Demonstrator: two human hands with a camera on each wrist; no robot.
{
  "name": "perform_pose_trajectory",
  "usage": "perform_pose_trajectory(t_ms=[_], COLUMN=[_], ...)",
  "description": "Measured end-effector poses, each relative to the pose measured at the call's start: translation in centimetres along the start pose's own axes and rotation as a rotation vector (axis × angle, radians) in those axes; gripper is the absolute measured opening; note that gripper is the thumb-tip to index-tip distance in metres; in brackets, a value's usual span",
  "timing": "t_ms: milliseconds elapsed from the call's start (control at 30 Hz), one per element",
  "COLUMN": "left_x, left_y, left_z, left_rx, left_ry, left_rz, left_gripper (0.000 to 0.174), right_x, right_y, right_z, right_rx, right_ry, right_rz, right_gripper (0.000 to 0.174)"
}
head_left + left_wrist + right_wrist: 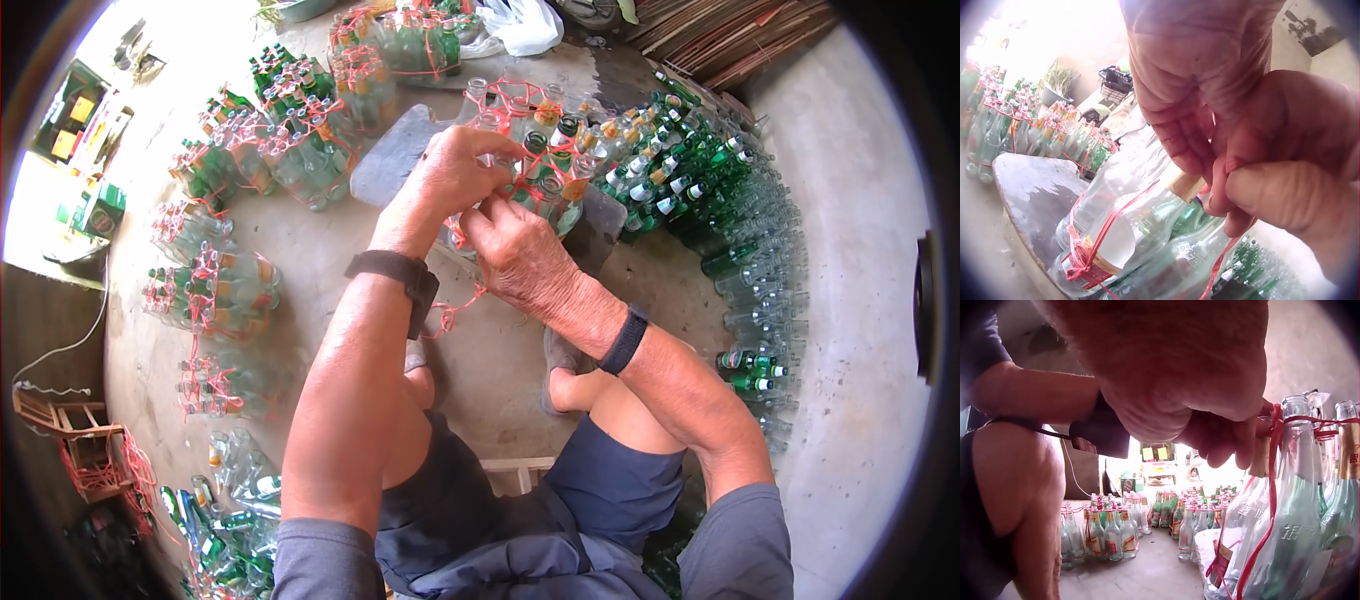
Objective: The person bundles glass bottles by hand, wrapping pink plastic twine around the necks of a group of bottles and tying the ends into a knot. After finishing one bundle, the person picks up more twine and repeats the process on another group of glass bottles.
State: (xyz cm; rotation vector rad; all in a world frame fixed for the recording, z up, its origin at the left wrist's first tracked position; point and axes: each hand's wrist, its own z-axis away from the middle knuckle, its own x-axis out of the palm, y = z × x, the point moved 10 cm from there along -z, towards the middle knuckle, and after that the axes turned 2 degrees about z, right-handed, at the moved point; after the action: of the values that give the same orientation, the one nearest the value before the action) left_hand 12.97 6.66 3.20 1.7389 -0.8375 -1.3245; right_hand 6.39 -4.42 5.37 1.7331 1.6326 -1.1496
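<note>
A bundle of glass bottles [551, 190], clear and green, stands upright in front of me with red plastic string [1265, 534] around the necks. At the near side of the bundle my left hand [458, 168] has its fingers bent in and pinches the string close to the necks. Just below it, fingertips against the left ones, my right hand [525, 252] pinches the string between thumb and fingers. The string runs from the fingers to a clear bottle's neck [1296, 415], and a loose tail [446, 318] hangs below the hands. The fingertips partly hide the string.
Under the bundle lies a grey slab [385, 162]. Tied bottle bundles [215, 290] stand on the floor at the left and far side. Loose green bottles [665, 160] crowd along the right wall, and more lie [225, 530] at lower left, near a wooden stool [90, 430].
</note>
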Motion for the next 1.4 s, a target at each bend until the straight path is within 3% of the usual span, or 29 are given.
perform_pose_trajectory(t_ms=[433, 633, 733, 800, 967, 1000, 1033, 1100, 1200, 1400], left_x=[0.0, 0.1, -0.1, 0.0, -1.3, -1.9, -1.9, -2.6, -4.0, -6.9], left_y=[0.2, -0.3, 0.5, 0.1, -0.3, 1.0, 0.3, 0.1, 1.3, 3.0], left_z=[-0.1, 0.2, 0.2, 0.6, 0.6, 1.2, 1.6, 1.9, 3.8, 7.5], left_rx=[0.077, 0.022, 0.151, 0.019, 0.086, 0.145, 0.034, 0.043, -0.010, 0.040], left_ry=[0.000, 0.004, 0.053, 0.009, 0.104, 0.166, 0.111, 0.137, 0.175, 0.301], left_rz=[0.022, 0.047, 0.043, 0.053, 0.108, 0.072, 0.051, 0.069, 0.096, 0.244], left_gripper=[0.036, 0.034, 0.036, 0.040, 0.044, 0.044, 0.042, 0.041, 0.038, 0.031], right_x=[-1.7, -1.6, -0.8, -2.1, -6.6, -7.6, -8.4, -10.8, -13.3, -17.3], right_y=[0.0, -0.2, -0.2, -0.6, -0.6, -0.4, -0.2, 1.1, 3.5, 3.4], right_z=[-0.4, -0.3, 0.3, 0.2, -0.5, -0.8, -0.9, -1.6, -1.8, 2.9], right_rx=[0.016, -0.001, -0.021, -0.007, -0.048, -0.042, -0.031, -0.019, 0.013, 0.191], right_ry=[0.065, 0.012, -0.089, -0.083, 0.058, 0.027, -0.011, 0.009, -0.182, -0.346], right_rz=[-0.115, -0.051, 0.012, 0.005, -0.042, -0.029, -0.022, -0.038, -0.069, -0.115], right_gripper=[0.023, 0.021, 0.020, 0.018, 0.017, 0.018, 0.020, 0.017, 0.011, 0.011])
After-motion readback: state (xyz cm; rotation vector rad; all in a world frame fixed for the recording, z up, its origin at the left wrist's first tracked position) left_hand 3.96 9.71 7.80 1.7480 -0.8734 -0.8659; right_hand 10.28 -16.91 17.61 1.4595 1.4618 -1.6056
